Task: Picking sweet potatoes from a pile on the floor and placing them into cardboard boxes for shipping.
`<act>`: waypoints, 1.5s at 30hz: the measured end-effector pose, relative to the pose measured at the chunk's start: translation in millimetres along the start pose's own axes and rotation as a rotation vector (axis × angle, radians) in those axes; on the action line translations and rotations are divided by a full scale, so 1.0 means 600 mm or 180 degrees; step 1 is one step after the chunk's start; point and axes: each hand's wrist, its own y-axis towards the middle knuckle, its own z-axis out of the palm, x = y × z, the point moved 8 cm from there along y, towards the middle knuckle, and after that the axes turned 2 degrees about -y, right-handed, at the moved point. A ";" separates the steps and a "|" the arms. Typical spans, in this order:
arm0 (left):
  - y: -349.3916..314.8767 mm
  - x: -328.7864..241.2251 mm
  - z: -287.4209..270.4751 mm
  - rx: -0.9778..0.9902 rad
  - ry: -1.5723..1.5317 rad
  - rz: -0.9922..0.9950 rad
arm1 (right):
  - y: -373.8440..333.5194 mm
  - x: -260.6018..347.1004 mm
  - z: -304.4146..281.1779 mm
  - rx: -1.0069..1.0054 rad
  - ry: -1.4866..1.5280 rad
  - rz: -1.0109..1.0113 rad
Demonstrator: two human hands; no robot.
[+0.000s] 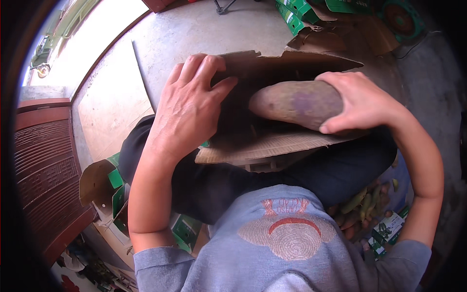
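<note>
An open cardboard box (272, 148) stands in front of my crossed legs, its inside mostly in dark shadow. At its far left corner, my left hand (187, 104) has its fingers hooked over the rim and its thumb on the inner side, gripping the cardboard. Over the right part of the opening, my right hand (362, 100) holds a large sweet potato (296, 102) by its right end. The sweet potato is thick, brownish with a purple patch, and lies nearly level with its tapered end pointing left. What lies deeper in the box is hidden.
More long root vegetables (367, 204) lie in a pile by my right thigh. A green-and-brown open carton (99, 187) stands at my left. Green boxes (296, 17) and a round green object (401, 20) are at the far right. A flat cardboard sheet (114, 92) lies on the floor.
</note>
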 end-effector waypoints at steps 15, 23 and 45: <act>-0.009 0.037 0.011 -0.0002 -0.0383 -0.0127 | 0.203 -0.129 0.288 0.1263 -0.0562 0.1497; -0.007 0.035 0.014 0.0070 -0.0408 -0.0153 | 0.217 -0.162 0.332 0.1385 -0.0172 0.1148; 0.014 -0.011 0.024 -0.0084 -0.0856 -0.0076 | -0.332 -0.158 -0.124 -0.3423 0.2048 0.0039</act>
